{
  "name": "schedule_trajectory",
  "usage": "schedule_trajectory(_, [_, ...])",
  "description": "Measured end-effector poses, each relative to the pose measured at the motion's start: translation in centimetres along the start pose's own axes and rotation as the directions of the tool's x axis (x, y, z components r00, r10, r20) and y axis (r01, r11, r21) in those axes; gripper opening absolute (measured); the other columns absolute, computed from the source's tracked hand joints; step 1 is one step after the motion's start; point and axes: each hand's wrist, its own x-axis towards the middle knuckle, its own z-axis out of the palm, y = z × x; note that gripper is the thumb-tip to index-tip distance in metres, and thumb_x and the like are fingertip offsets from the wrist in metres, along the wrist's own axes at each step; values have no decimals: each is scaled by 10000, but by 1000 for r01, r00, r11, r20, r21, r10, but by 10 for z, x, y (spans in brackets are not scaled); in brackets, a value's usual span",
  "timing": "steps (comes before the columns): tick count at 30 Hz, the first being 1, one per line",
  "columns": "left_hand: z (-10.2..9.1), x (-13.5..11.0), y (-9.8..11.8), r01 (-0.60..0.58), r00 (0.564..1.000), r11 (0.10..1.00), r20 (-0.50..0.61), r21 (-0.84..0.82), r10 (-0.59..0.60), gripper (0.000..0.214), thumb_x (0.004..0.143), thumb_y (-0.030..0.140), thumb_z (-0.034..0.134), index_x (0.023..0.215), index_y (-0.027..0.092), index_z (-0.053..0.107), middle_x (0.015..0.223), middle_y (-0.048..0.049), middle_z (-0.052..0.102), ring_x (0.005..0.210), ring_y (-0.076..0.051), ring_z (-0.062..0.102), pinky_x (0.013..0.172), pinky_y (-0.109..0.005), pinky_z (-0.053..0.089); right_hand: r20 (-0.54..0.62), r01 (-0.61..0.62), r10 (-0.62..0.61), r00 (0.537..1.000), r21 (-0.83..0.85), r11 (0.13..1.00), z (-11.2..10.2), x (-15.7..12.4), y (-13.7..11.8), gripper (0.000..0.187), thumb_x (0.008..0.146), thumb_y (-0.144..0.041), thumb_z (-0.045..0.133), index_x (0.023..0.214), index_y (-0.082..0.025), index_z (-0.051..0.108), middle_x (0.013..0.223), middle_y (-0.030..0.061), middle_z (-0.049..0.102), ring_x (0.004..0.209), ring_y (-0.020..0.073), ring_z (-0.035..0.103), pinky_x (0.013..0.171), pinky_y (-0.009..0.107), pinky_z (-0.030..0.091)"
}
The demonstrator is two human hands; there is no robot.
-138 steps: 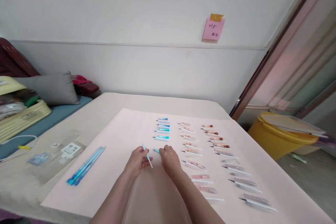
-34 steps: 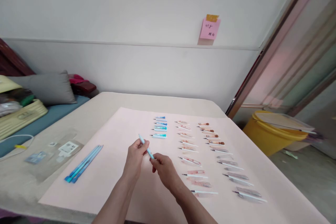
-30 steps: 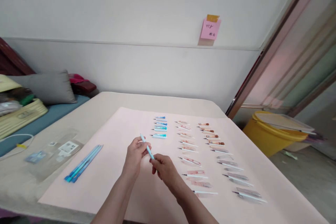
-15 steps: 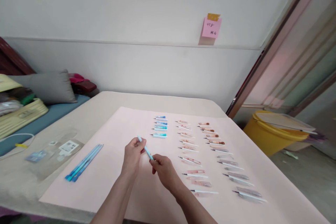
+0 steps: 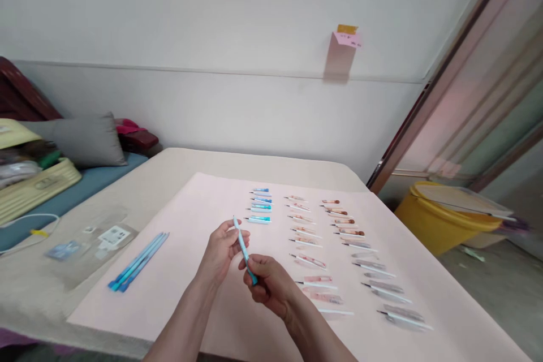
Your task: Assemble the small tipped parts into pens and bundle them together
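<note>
A slim light-blue pen (image 5: 241, 242) with a darker turquoise lower end slants between my hands above the pink sheet (image 5: 186, 220). My right hand (image 5: 269, 283) grips its lower part between thumb and fingers. Higher up, the thumb and curled fingers of my left hand (image 5: 223, 251) lie around the shaft, and its narrow tip points up and away. Several blue pens (image 5: 138, 263) lie together to the left. Beyond my hands is a short column of blue pen parts (image 5: 259, 209), with thin dark-tipped sticks beside them.
Right of my hands run a column of pinkish pen parts (image 5: 307, 260) and one of brown and grey parts (image 5: 348, 226), with white dark-tipped sticks. Clear plastic packaging (image 5: 91, 249) lies at the left. A yellow bin (image 5: 436, 223) stands beyond the table's right edge.
The pen has turned more upright and shifted slightly right, exposing its tip and turquoise end. My left fingers have loosened from its upper end. The pink wall note has flapped upward.
</note>
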Motion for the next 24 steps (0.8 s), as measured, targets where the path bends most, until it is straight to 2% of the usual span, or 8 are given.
schedule_trajectory(5, [5, -1, -3, 3, 1000, 1000, -26, 1, -3, 338, 732, 293, 639, 1022, 143, 553, 875, -108, 664, 797, -179, 623, 811, -355, 474, -230, 89, -178, 957, -349, 933, 3, 8, 1, 148, 793, -281, 488, 754, -156, 558, 498, -43, 492, 345, 35, 263, 399, 217, 120])
schedule_trajectory(9, [10, -3, -5, -93, 984, 980, -137, 175, 117, 272, 705, 353, 667, 883, 163, 588, 786, -26, 613, 706, -117, 570, 687, -256, 471, -248, 141, -350, 903, -598, 789, 4, 13, 3, 221, 772, -214, 478, 563, -152, 512, 473, -36, 463, 424, 54, 345, 447, 215, 216])
schedule_trajectory(12, [8, -1, -7, -111, 970, 966, -185, 232, 156, 236, 671, 321, 696, 797, 153, 588, 673, 18, 547, 599, -84, 513, 597, -218, 443, -227, 150, -316, 921, -543, 826, 5, 11, 4, 202, 766, -234, 503, 582, -152, 524, 469, -41, 447, 407, 50, 314, 436, 218, 194])
schedule_trajectory(15, [4, 2, -7, -54, 987, 994, -148, 91, 67, 297, 658, 259, 700, 908, 145, 589, 706, -15, 592, 632, -121, 564, 664, -282, 479, -136, 77, -111, 985, -233, 969, 6, 6, 2, 184, 789, -331, 508, 782, -157, 567, 517, -48, 474, 351, 31, 216, 407, 222, 114])
schedule_trajectory(17, [2, 3, -6, -20, 994, 1000, -112, 4, 20, 346, 665, 233, 691, 978, 137, 578, 787, -65, 635, 702, -155, 603, 748, -335, 485, -73, 50, -58, 996, -104, 993, 5, 3, 1, 227, 791, -374, 511, 839, -157, 559, 542, -47, 479, 341, 23, 186, 404, 224, 85])
schedule_trajectory(19, [2, 3, -6, 3, 997, 999, -78, -34, -6, 342, 676, 227, 681, 989, 131, 582, 862, -104, 648, 776, -175, 616, 807, -353, 472, -102, 66, -81, 992, -136, 988, 6, 3, 0, 210, 787, -355, 510, 827, -154, 555, 534, -46, 479, 339, 25, 195, 402, 225, 81])
schedule_trajectory(21, [1, 2, -6, 12, 998, 999, -67, -32, -14, 323, 688, 246, 674, 980, 134, 596, 911, -114, 641, 844, -183, 606, 825, -346, 462, -185, 92, -148, 972, -283, 955, 7, 6, 0, 161, 787, -300, 488, 784, -154, 555, 513, -44, 479, 348, 35, 233, 402, 222, 108])
schedule_trajectory(24, [0, 1, -7, -42, 992, 997, -119, 59, 49, 288, 699, 318, 664, 932, 154, 622, 893, -71, 616, 838, -155, 573, 768, -294, 460, -247, 138, -320, 914, -554, 821, 9, 11, 1, 177, 775, -227, 467, 627, -155, 530, 491, -36, 466, 420, 56, 336, 438, 212, 204])
